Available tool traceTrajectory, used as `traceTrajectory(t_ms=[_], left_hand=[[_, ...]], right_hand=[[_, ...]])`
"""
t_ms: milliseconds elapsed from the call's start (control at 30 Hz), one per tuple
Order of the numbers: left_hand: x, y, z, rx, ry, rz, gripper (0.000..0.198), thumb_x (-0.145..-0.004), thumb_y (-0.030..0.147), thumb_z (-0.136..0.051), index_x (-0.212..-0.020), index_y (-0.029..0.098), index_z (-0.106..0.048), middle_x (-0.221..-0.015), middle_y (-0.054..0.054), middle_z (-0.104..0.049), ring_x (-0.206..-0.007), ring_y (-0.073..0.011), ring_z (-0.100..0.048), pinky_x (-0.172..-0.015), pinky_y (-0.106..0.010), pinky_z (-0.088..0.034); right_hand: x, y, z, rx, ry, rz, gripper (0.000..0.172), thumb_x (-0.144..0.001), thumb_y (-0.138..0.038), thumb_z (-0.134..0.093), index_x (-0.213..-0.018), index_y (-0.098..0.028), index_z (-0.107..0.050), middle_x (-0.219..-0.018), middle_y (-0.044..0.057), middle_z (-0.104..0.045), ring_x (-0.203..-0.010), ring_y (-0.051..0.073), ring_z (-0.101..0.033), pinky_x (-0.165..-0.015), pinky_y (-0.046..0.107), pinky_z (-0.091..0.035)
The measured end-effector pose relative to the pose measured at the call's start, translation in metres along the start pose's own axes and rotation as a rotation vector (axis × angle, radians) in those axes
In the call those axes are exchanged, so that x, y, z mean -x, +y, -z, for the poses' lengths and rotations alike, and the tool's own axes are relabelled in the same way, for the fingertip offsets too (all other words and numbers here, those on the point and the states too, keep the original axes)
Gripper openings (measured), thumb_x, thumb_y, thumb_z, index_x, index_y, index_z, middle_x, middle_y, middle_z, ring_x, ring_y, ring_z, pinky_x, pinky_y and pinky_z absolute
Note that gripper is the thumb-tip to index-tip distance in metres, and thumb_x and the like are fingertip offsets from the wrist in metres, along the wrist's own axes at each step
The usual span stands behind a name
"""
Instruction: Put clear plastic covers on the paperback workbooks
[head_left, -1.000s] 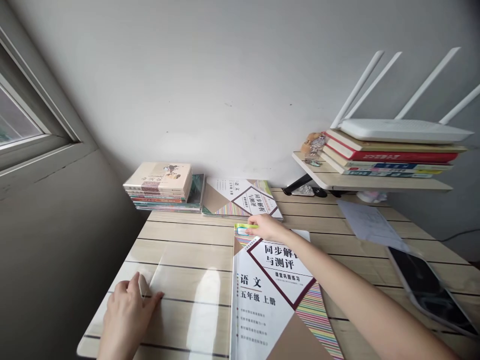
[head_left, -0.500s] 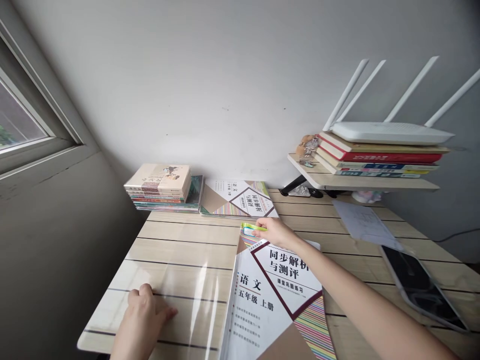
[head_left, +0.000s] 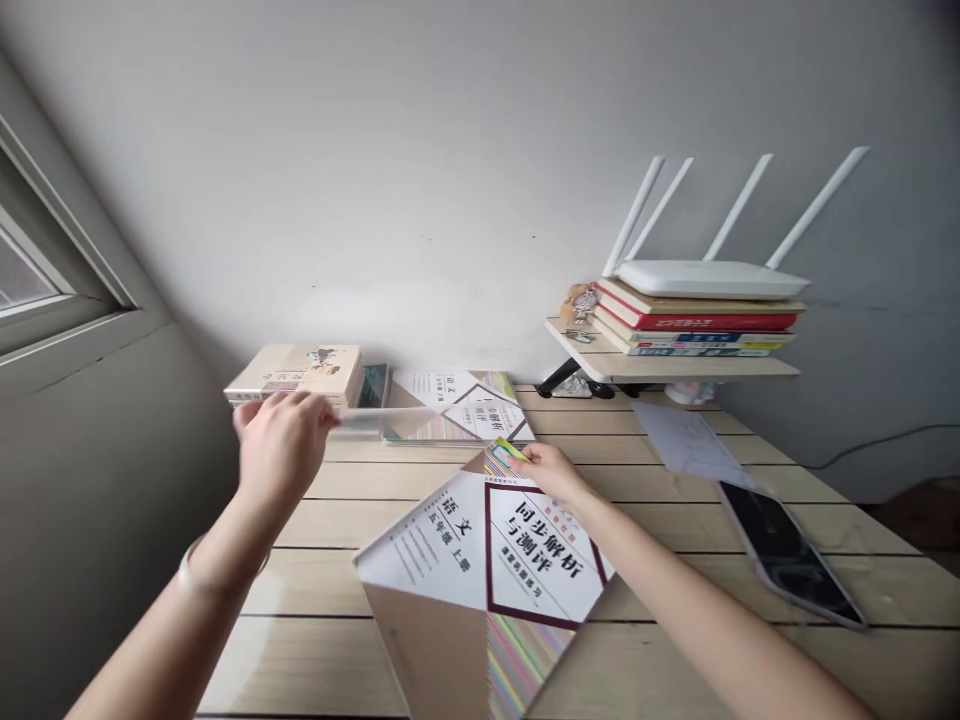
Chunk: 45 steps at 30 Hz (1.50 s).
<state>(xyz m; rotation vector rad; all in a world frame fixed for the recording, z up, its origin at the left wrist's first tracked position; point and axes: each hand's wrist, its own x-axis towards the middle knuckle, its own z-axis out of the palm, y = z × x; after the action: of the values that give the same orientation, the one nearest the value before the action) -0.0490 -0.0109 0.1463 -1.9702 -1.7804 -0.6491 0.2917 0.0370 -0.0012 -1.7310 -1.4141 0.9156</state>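
Observation:
A workbook (head_left: 480,560) with Chinese print, a maroon diamond frame and striped corners lies slanted on the desk. My right hand (head_left: 551,472) pinches its far corner, at the green-and-white patch. Over the desk to the left, my left hand (head_left: 285,440) is raised with its fingers closed on a clear plastic sheet (head_left: 382,422). The sheet stretches rightward as a thin, see-through band in front of the books at the back; its full outline is hard to make out.
At the back left stands a stack of books (head_left: 300,372), beside similar workbooks (head_left: 450,392). A small raised shelf (head_left: 675,369) carries books and a white router (head_left: 709,278). A paper (head_left: 690,442) and a phone (head_left: 791,555) lie at the right. The wooden desk (head_left: 307,640) meets the wall.
My left hand has lifted from the desk, raising the plastic sheet. The workbook has turned clockwise, with my right hand still at its corner. The view has shifted a little.

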Motion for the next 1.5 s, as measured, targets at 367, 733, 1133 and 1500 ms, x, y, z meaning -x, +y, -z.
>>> traceTrajectory(t_ms=[367, 733, 1133, 1500], left_hand=[[-0.09, 0.05, -0.116, 0.134, -0.047, -0.212, 0.025, -0.087, 0.008, -0.037, -0.074, 0.01, -0.058, -0.076, -0.005, -0.06, -0.093, -0.0202, -0.05, -0.095, -0.048, -0.021], [-0.041, 0.049, -0.123, 0.279, 0.066, -0.036, 0.036, -0.079, 0.012, -0.047, -0.114, 0.021, -0.051, -0.122, -0.014, -0.047, -0.113, -0.0301, -0.043, -0.095, -0.05, -0.029], [0.086, 0.031, -0.138, 0.785, -0.343, 0.516, 0.009, -0.076, 0.027, -0.049, -0.082, 0.021, -0.048, -0.096, -0.007, -0.054, -0.089, -0.0205, -0.058, -0.079, -0.036, -0.046], [0.084, -0.009, -0.149, 1.047, -0.228, 0.662, 0.012, -0.07, 0.022, -0.055, -0.071, 0.021, -0.043, -0.089, -0.007, -0.07, -0.085, -0.0179, -0.065, -0.081, -0.033, -0.047]], right_hand=[[0.051, 0.045, -0.008, 0.147, 0.049, -0.104, 0.037, -0.069, -0.049, -0.054, -0.055, -0.023, -0.033, -0.046, -0.007, -0.035, -0.045, 0.009, -0.032, -0.044, 0.023, -0.024], [0.054, 0.04, 0.001, 0.479, 0.07, -0.021, 0.039, -0.076, -0.047, -0.05, -0.052, -0.023, -0.032, -0.044, -0.004, -0.04, -0.044, 0.011, -0.035, -0.044, 0.024, -0.022], [0.065, 0.027, 0.002, 0.558, 0.119, -0.066, 0.036, -0.083, -0.046, -0.044, -0.057, -0.023, -0.036, -0.053, 0.002, -0.054, -0.049, 0.015, -0.045, -0.047, 0.025, -0.026], [0.064, 0.03, 0.003, 0.611, 0.111, -0.068, 0.036, -0.082, -0.052, -0.044, -0.059, -0.023, -0.044, -0.054, 0.003, -0.056, -0.049, 0.016, -0.046, -0.047, 0.025, -0.025]])
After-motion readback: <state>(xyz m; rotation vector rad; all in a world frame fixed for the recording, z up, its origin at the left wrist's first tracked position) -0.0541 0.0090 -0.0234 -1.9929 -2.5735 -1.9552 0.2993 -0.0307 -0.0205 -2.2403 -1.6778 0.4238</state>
